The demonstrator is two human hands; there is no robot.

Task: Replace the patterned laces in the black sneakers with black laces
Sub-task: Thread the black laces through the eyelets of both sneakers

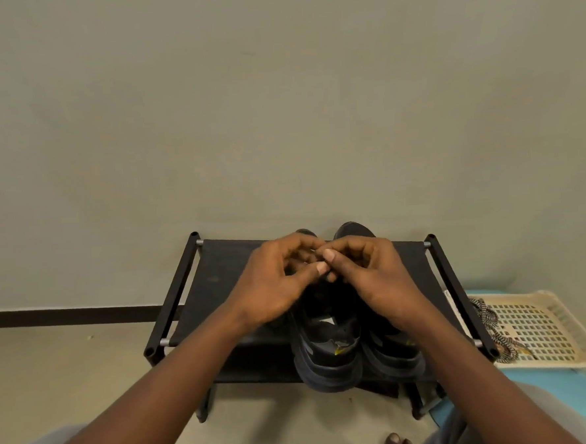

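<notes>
The shoe rack (pixel 219 277) carries the black sneakers (pixel 327 357) at its middle, with their long axis running from front edge to back edge. My left hand (pixel 275 284) and right hand (pixel 370 275) meet directly above them, equally near. The fingertips pinch what I judge to be a black lace, hidden in the pinch.

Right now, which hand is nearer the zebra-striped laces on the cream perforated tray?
Right. The right hand is over the black sneakers, left of the striped laces; the left hand is farther left.
</notes>
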